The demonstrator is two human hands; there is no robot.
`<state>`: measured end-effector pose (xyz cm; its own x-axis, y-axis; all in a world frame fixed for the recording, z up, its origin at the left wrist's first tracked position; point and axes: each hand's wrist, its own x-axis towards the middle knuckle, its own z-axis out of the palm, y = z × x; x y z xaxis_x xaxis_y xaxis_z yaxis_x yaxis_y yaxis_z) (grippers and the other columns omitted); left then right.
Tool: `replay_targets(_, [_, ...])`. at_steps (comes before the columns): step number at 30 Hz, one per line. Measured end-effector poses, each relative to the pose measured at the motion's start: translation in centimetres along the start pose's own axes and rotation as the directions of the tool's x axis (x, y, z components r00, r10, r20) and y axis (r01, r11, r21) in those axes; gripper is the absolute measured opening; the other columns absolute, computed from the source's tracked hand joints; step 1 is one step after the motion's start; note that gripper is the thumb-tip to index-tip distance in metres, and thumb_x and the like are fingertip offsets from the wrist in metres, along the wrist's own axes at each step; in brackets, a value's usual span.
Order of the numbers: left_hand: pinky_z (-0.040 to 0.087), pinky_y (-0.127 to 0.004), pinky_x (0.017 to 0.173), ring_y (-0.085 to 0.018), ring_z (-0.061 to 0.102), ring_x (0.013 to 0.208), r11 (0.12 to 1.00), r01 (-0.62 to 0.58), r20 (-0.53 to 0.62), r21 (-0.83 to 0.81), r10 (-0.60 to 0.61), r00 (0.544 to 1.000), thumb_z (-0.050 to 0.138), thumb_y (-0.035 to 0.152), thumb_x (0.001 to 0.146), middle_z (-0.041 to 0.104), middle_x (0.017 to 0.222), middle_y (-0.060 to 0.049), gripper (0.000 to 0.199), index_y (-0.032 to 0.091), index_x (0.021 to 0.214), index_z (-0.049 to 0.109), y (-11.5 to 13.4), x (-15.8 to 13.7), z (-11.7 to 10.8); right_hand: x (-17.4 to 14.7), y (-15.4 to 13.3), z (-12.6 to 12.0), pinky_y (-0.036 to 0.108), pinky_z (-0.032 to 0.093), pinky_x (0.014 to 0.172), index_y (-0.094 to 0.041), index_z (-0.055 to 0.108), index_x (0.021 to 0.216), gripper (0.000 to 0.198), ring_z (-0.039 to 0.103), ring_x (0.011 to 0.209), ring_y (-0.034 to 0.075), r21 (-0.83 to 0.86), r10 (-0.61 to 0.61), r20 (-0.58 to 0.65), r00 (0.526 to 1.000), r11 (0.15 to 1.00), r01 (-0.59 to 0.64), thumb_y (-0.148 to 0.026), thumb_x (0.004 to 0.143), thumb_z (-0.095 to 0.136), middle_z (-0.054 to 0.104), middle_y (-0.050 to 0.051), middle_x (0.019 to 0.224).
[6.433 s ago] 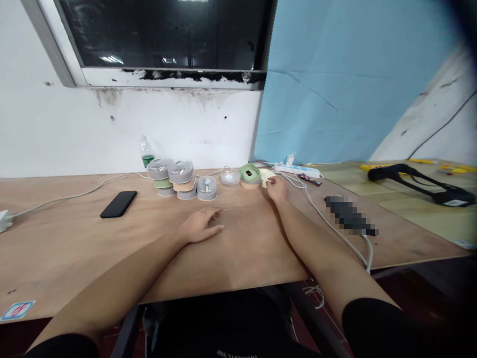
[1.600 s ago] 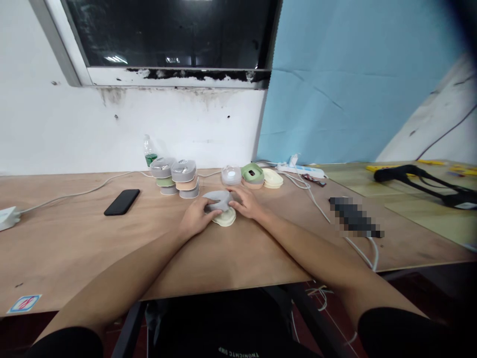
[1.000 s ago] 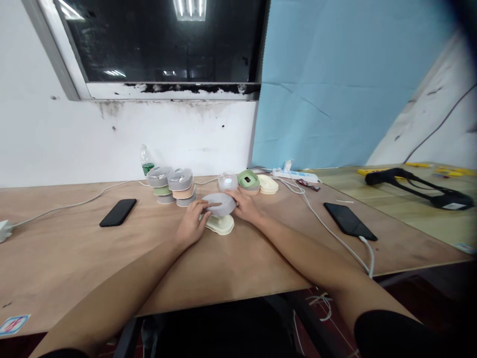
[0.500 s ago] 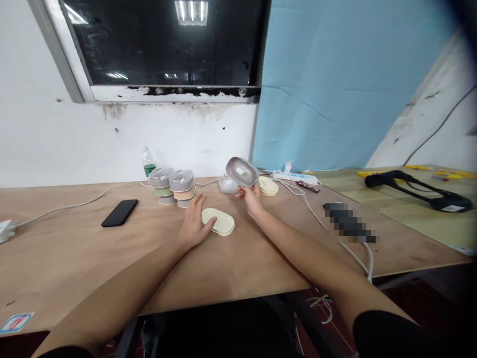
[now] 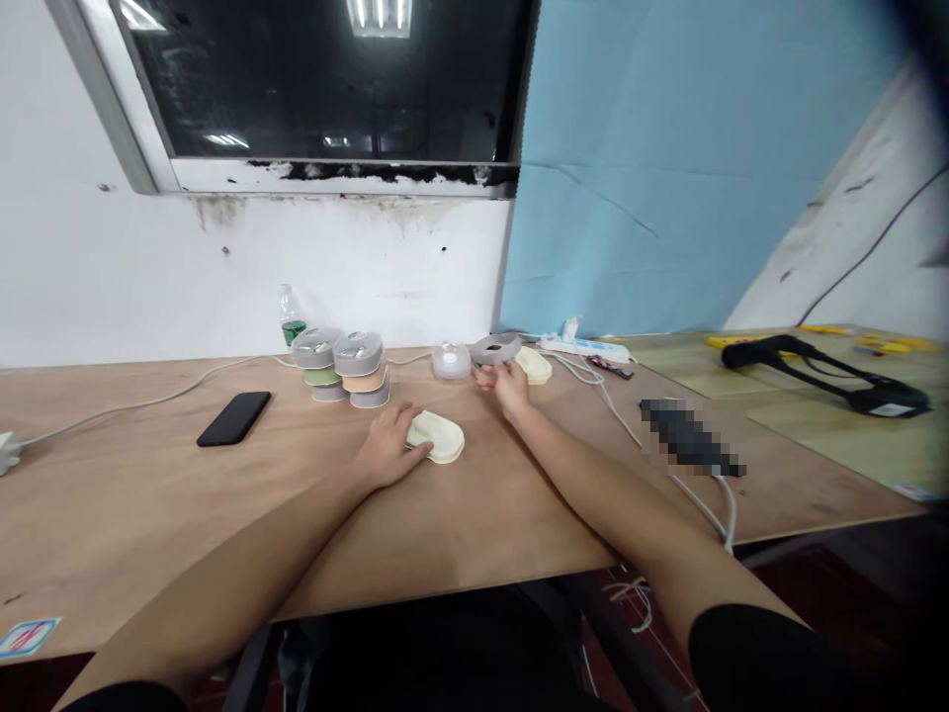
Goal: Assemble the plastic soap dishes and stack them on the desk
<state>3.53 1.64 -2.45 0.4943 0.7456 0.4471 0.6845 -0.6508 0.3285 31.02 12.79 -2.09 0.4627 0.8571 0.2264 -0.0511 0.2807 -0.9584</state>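
My left hand (image 5: 390,447) rests on the table with thumb and fingers around the left end of a shallow cream plastic lid (image 5: 442,439). My right hand (image 5: 507,384) holds a grey oval plastic container (image 5: 495,348) by its near edge, a little above the table's far side. Its opening is turned away from me. Just left of it stands a small clear plastic container (image 5: 451,362). Another cream piece (image 5: 534,365) lies to the right, partly behind the grey container.
Two stacks of lidded containers, one with a green layer (image 5: 320,376) and one with an orange layer (image 5: 363,382), stand near a bottle (image 5: 292,318). A phone (image 5: 234,418) lies left. Right are a power strip (image 5: 585,348), cables, a blurred dark object (image 5: 689,437) and a black frame (image 5: 830,378).
My right hand has lowered the grey container and tipped it over, moving slightly right. My left hand's fingers have come down onto the cream lid's left end.
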Motion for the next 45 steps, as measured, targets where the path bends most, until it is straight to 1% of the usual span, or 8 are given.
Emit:
replay_targets(11, [0.037, -0.056, 0.103, -0.034, 0.045, 0.128, 0.999, 0.037, 0.087, 0.038, -0.040, 0.995, 0.048, 0.058, 0.089, 0.047, 0.140, -0.015, 0.056, 0.021, 0.131, 0.051, -0.4, 0.0, 0.4, 1.7, 1.6, -1.5, 0.020, 0.042, 0.040, -0.018, 0.057, 0.071, 0.023, 0.058, 0.044, 0.011, -0.345, 0.001, 0.023, 1.000, 0.939, 0.007, -0.038, 0.084, 0.058, 0.064, 0.001, 0.064])
replay_targets(22, [0.037, -0.050, 0.105, -0.032, 0.045, 0.130, 0.999, -0.031, 0.186, 0.021, 0.026, 0.982, 0.058, 0.062, 0.082, 0.056, 0.136, -0.011, 0.061, 0.024, 0.130, 0.055, 0.6, 0.1, -0.7, 0.2, 1.0, -1.3, 0.025, 0.041, 0.055, -0.018, 0.063, 0.075, 0.024, 0.054, 0.053, 0.014, -0.593, -0.195, 0.272, 0.942, 0.737, 0.324, -0.038, 0.084, 0.052, 0.064, 0.000, 0.059])
replay_targets(29, [0.048, -0.034, 0.080, -0.023, 0.065, 0.090, 0.990, 0.100, 0.037, -0.100, -0.096, 0.995, 0.054, 0.057, 0.088, 0.071, 0.099, -0.006, 0.039, 0.022, 0.099, 0.066, 0.9, 0.5, -1.2, -4.4, -1.2, 0.0, 0.027, 0.040, 0.062, -0.019, 0.067, 0.092, 0.035, 0.058, 0.066, 0.016, -0.401, -0.361, 0.649, 0.670, 0.586, 0.704, -0.048, 0.091, 0.047, 0.067, 0.002, 0.076])
replay_targets(36, [0.046, -0.032, 0.072, -0.021, 0.063, 0.082, 0.940, 0.244, -0.128, -0.240, -0.280, 0.952, 0.040, 0.053, 0.095, 0.067, 0.087, -0.003, 0.035, 0.023, 0.093, 0.057, 0.9, 0.6, -1.5, -6.3, -2.3, 0.4, 0.033, 0.045, 0.071, -0.018, 0.065, 0.105, 0.063, 0.057, 0.071, 0.020, -0.152, -0.528, 0.745, 0.408, 0.461, 0.874, -0.071, 0.087, 0.035, 0.064, 0.007, 0.078])
replay_targets(38, [0.047, -0.034, 0.074, -0.021, 0.062, 0.082, 0.931, 0.250, -0.136, -0.264, -0.293, 0.947, 0.038, 0.053, 0.096, 0.067, 0.086, -0.003, 0.035, 0.023, 0.095, 0.057, 0.8, 0.6, -1.5, -6.6, -2.4, 0.5, 0.032, 0.045, 0.076, -0.022, 0.066, 0.094, 0.054, 0.057, 0.073, 0.020, -0.214, -0.451, 0.779, 0.436, 0.462, 0.861, -0.070, 0.084, 0.044, 0.062, 0.006, 0.076])
replay_targets(40, [0.048, -0.036, 0.081, -0.022, 0.063, 0.092, 0.933, 0.200, -0.149, -0.300, -0.253, 0.956, 0.037, 0.052, 0.096, 0.067, 0.099, -0.005, 0.035, 0.023, 0.107, 0.055, 0.8, 0.5, -1.4, -6.7, -2.4, 0.6, 0.031, 0.045, 0.077, -0.023, 0.064, 0.085, 0.046, 0.056, 0.077, 0.020, -0.337, -0.380, 0.729, 0.569, 0.524, 0.782, -0.065, 0.084, 0.047, 0.061, 0.005, 0.077])
replay_targets(43, [0.044, -0.041, 0.100, -0.025, 0.049, 0.125, 0.948, 0.066, -0.247, -0.312, -0.148, 0.958, 0.040, 0.049, 0.096, 0.049, 0.137, -0.012, 0.046, 0.021, 0.133, 0.040, 1.0, 0.2, -1.5, -5.8, -2.6, 0.7, 0.029, 0.047, 0.071, -0.022, 0.059, 0.084, 0.046, 0.055, 0.076, 0.020, -0.455, -0.386, 0.426, 0.818, 0.691, 0.562, -0.063, 0.089, 0.038, 0.059, 0.005, 0.076])
replay_targets(45, [0.038, -0.044, 0.108, -0.026, 0.035, 0.138, 0.961, 0.014, -0.274, -0.276, -0.092, 0.957, 0.043, 0.047, 0.096, 0.033, 0.149, -0.014, 0.054, 0.021, 0.141, 0.030, 1.2, 0.1, -1.5, -4.1, -2.9, 0.2, 0.028, 0.048, 0.070, -0.020, 0.057, 0.090, 0.049, 0.056, 0.078, 0.020, -0.439, -0.424, 0.153, 0.893, 0.780, 0.446, -0.061, 0.092, 0.031, 0.059, 0.005, 0.078])
